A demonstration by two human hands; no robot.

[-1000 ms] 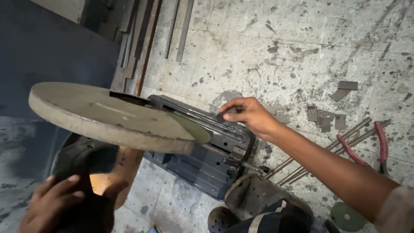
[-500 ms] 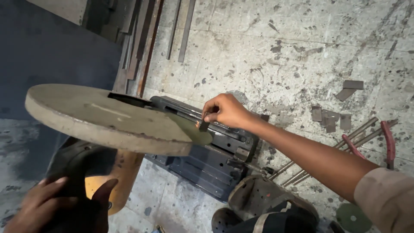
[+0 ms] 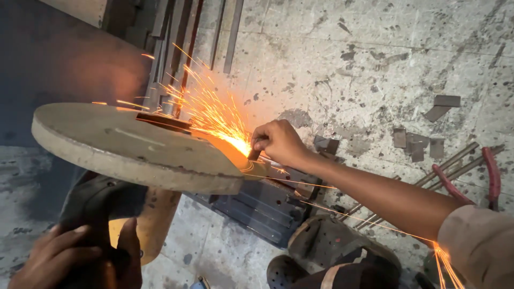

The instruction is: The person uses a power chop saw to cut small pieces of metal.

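While sparks (image 3: 214, 115) fly up and left, the big cutting disc (image 3: 128, 144) bites a thin metal strip (image 3: 256, 154) lying across the dark saw base (image 3: 262, 206). Strip runs from the right hand (image 3: 278, 142) toward the disc edge, fingers pinched on it just beside the cut. Left hand (image 3: 69, 259), well apart at lower left, is wrapped around the dark saw handle (image 3: 101, 200). Red-handled pliers (image 3: 471, 176) lie on the floor at right.

The scene is dim and flat, lit mostly by the orange sparks (image 3: 214, 115), which cast a warm glow on the dark wall (image 3: 59, 64) at upper left. The spark core glares white, its streaks motion-blurred. The near guard (image 3: 128, 147) looks soft, and the lower-left corner sinks into shadow.
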